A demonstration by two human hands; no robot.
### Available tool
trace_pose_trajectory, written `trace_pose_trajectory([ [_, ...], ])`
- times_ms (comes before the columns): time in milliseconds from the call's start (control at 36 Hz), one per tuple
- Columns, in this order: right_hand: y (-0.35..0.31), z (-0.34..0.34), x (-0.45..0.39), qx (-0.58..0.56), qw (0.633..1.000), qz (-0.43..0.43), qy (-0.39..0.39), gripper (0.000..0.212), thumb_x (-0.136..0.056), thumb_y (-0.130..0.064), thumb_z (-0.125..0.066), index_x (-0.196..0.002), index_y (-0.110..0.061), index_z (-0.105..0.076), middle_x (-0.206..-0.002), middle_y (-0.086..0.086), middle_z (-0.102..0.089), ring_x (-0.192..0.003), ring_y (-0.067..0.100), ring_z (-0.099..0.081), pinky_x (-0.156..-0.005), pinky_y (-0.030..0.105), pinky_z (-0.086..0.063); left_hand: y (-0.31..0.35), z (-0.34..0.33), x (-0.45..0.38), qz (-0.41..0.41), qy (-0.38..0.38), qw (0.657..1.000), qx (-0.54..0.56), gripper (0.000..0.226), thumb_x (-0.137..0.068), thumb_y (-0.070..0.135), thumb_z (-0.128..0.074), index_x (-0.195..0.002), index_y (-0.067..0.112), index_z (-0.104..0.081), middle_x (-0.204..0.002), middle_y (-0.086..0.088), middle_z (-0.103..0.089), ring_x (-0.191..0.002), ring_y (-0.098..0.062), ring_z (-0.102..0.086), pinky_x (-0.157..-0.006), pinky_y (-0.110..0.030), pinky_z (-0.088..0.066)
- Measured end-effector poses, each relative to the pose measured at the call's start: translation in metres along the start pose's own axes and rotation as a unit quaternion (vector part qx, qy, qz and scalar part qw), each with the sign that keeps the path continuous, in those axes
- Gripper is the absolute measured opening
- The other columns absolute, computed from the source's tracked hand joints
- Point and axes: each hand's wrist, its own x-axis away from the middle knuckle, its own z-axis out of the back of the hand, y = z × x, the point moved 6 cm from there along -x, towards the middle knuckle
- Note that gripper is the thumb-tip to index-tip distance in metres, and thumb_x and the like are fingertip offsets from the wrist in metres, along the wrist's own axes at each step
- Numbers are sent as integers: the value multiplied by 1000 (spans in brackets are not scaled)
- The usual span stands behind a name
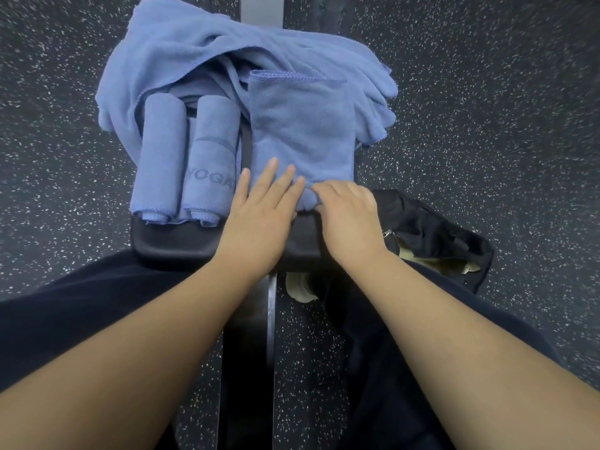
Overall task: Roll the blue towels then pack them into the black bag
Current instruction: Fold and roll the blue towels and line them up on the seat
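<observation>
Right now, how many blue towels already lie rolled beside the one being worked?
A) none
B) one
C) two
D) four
C: two finished rolls, the plain rolled towel and the rolled towel printed YOGA, lie side by side on the black bench pad, left of the folded towel.

Both hands (259,219) on folded blue towel (302,125), two rolled towels (188,157) beside.

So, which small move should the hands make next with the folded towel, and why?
Probably roll the near end forward. The folded towel lies flat; the right hand curls its near edge, the left hand presses flat beside it. Two rolled towels already lie left.
</observation>
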Motion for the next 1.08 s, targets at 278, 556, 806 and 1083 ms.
trace_pose_trajectory([
  [278,1,5,-5,-88,986,15,-139,29,-99,-22,-45,-126,-17,-53,-117,7,-61,-113,29,-49,-93,38,-32,1,11,5,-6,86,995,51,30,-81,13,-59,-111,8,-64,-108,-11,-62,-102,-24,-47,-100,-39,-30],
  [556,-3,12,-4,-13,1000,20,-9,16,-90,-28,-53,-94,-20,-66,-92,1,-61,-93,29,-53,-71,34,-30,-4,5,-3,10,61,996,59,17,-85,13,-52,-94,9,-66,-90,-8,-63,-87,-31,-58,-91,-38,-35],
  [806,-10,15,5,-35,999,30,2,33,-63,-13,-76,-90,-12,-58,-88,6,-58,-82,31,-55,-72,36,-37,-5,-4,-3,29,37,999,-1,29,-85,17,-46,-109,8,-61,-102,-10,-63,-103,-31,-55,-97,-47,-37],
  [1083,1,20,2,-71,984,9,-161,30,-87,-23,-65,-113,-17,-51,-102,6,-62,-99,31,-53,-83,39,-39,2,-3,-1,-20,10,1000,-1,36,-79,13,-55,-113,14,-44,-98,-11,-60,-87,-34,-57,-71,-42,-46],
])
